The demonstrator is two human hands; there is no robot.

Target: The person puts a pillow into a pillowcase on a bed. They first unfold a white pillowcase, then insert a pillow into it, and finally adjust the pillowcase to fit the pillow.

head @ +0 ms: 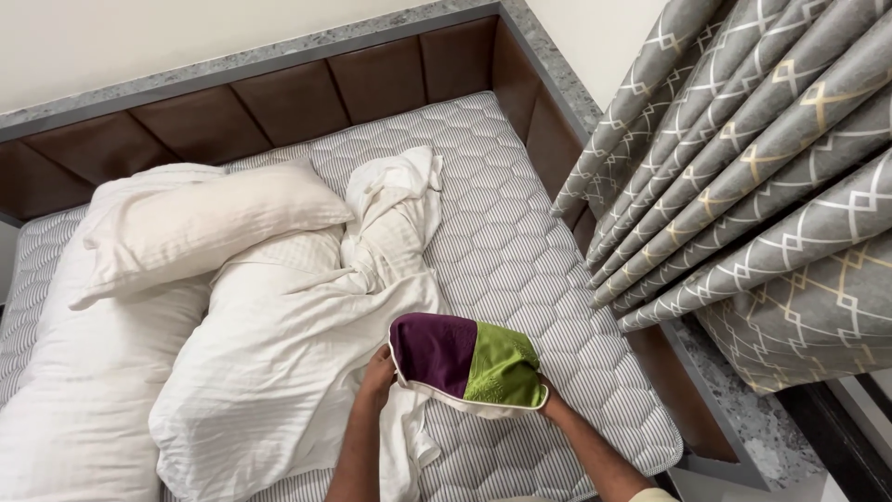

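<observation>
Left hand (pixel 378 375) and right hand (pixel 546 402), fingers closed, grip the purple-and-green cloth (pixel 467 361) by its edges.

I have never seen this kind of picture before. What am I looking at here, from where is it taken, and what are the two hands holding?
There is only one picture, taken by a camera worn on a person's head, looking down at that person's own bare hands. The left hand and the right hand grip opposite ends of a folded purple and green cloth with a white edge. Below lies a grey-and-white quilted mattress in a brown padded frame. On it rest a plump white pillow and rumpled white striped bedding. A grey patterned curtain hangs at the right.
</observation>
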